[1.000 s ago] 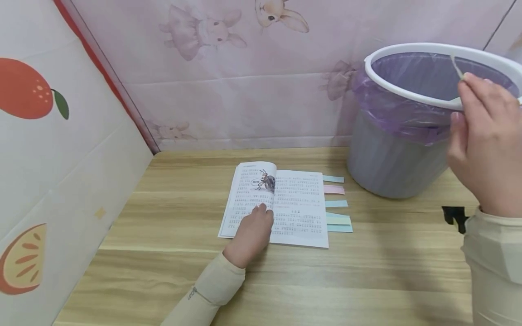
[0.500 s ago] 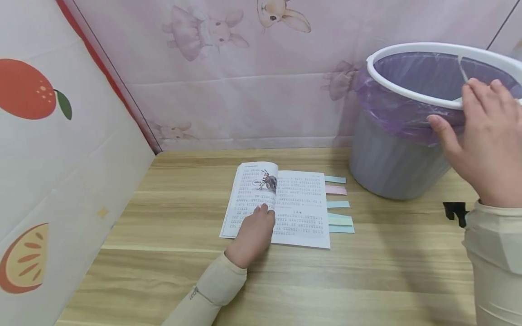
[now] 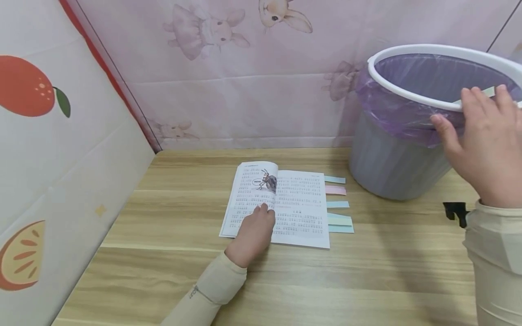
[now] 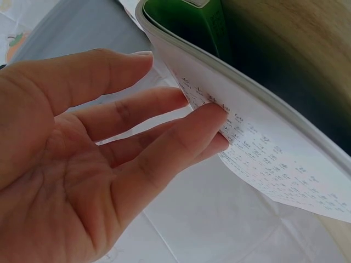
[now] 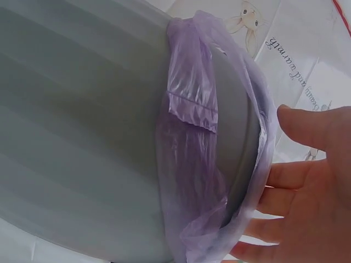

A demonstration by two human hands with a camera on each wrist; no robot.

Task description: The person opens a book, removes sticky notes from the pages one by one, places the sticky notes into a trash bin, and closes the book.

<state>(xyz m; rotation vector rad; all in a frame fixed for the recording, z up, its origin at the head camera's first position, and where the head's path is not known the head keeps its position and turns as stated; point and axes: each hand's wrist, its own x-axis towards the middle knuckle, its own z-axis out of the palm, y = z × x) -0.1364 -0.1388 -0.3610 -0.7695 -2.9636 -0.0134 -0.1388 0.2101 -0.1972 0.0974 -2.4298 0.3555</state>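
Observation:
An open book [image 3: 302, 208] with a picture of an ant lies on the table, paper strips sticking out of its right edge. My left hand [image 3: 250, 235] rests on the left page near the fold; in the left wrist view its fingertips touch the printed page [image 4: 274, 159]. At the right stands a grey trash bin [image 3: 399, 158] with a purple liner [image 3: 408, 124] and white rim [image 3: 391, 86]. Over its near rim is my right hand [image 3: 489, 145], fingers spread and thumb apart, holding nothing. A pale green strip [image 3: 489, 92] shows just beyond its fingertips.
The strips are light blue [image 3: 335, 179], pink [image 3: 335, 190] and pale green [image 3: 340, 220]. A small black object [image 3: 456, 213] shows beside the right sleeve. Walls with rabbit and fruit prints border the wooden table [image 3: 171, 217] behind and to the left.
My right hand has opened from a pinch and let go of a thin pale strip, which has dropped into the bin out of sight. My left hand has stayed on the book.

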